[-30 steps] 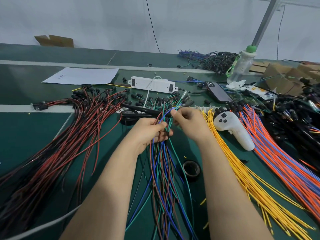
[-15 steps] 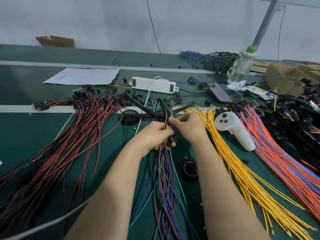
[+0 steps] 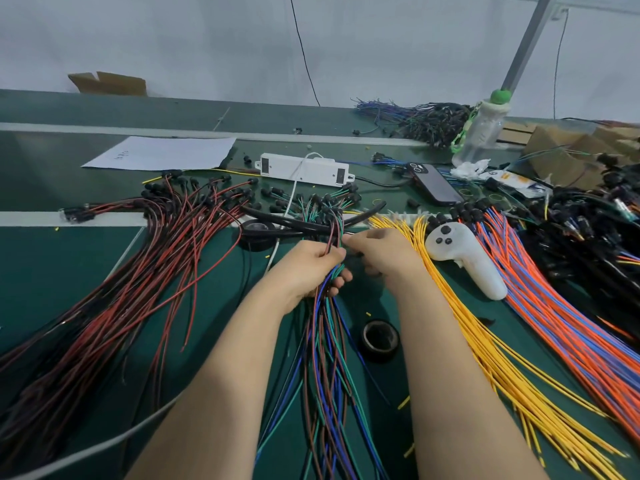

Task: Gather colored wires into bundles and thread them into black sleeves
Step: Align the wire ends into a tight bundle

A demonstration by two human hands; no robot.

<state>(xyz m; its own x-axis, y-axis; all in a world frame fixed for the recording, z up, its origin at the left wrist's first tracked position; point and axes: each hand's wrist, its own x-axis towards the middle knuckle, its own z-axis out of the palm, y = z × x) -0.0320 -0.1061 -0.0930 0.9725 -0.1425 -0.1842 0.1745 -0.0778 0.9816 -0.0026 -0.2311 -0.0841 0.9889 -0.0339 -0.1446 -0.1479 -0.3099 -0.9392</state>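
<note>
Wire bundling, green worktop [image 3: 52,271].
L hand [image 3: 311,268] grips blue/green/brown thin wire bundle [image 3: 325,341]; R hand [image 3: 384,254] pinches its top, both left of white plastic controller [image 3: 460,258].

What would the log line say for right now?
left hand grips wire bundle | right hand pinches its top | black sleeves lie beyond

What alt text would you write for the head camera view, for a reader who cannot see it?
On a green table, the left hand grips a bundle of blue, green and brown wires while the right hand pinches its top. Red-and-black wires, yellow wires and orange-and-blue wires lie beside.
</note>
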